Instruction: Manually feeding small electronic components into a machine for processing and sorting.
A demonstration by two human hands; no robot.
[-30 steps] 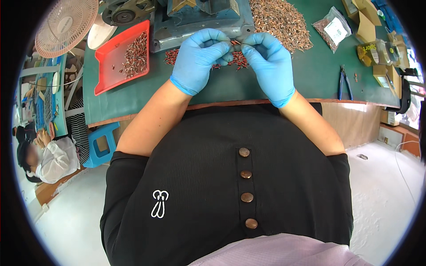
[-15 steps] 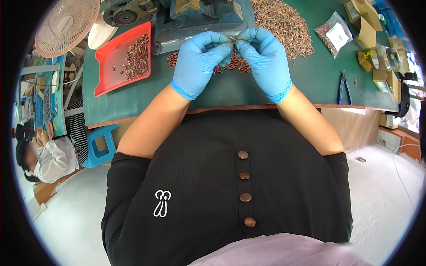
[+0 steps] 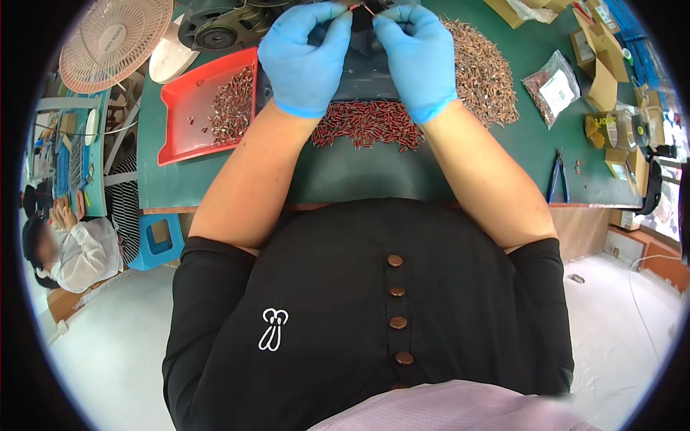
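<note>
1. The blue-gloved left hand (image 3: 305, 61) and the blue-gloved right hand (image 3: 417, 57) met at the top of the view, above the green surface (image 3: 345, 172).
2. Both sets of fingers were pinched on one small red wire-ended part (image 3: 361, 7), held between the hands over a dark grey machine base (image 3: 359, 72).
3. A heap of small red parts (image 3: 366, 133) lay just below the wrists.
4. A red plastic tray (image 3: 187, 122) stood to the left, and a large pile of brown parts (image 3: 481, 72) to the right.
5. Blue-handled pliers (image 3: 557, 179) rested well apart, near the right edge.
</note>
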